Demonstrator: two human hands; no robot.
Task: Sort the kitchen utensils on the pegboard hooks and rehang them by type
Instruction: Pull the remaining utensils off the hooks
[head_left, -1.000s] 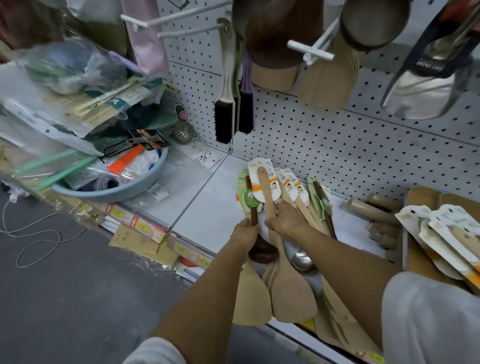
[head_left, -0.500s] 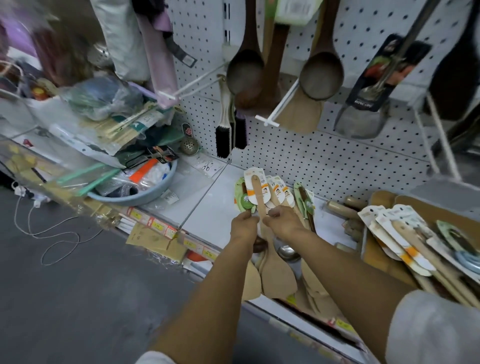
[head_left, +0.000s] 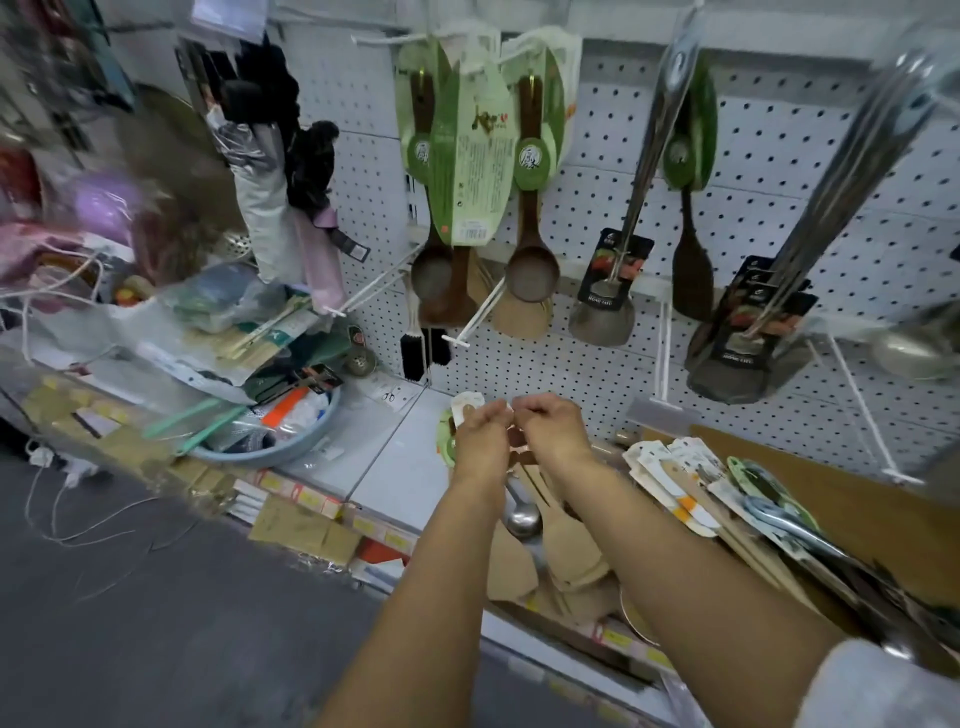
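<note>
Your left hand (head_left: 480, 434) and right hand (head_left: 553, 428) sit close together over the shelf (head_left: 395, 467), both with fingers curled around the handle tops of a bundle of wooden spatulas (head_left: 566, 545). A carded tag (head_left: 466, 406) sticks up just left of your left hand; spatula blades and a metal spoon (head_left: 522, 514) hang below your wrists. Near right: a second stack of carded utensils (head_left: 691, 488) lies on a brown board. Far: the pegboard (head_left: 597, 358) holds wooden ladles (head_left: 531, 273), steel turners (head_left: 602, 312) and a brush (head_left: 413, 353). Far left: a blue basin (head_left: 270, 449) of clutter.
</note>
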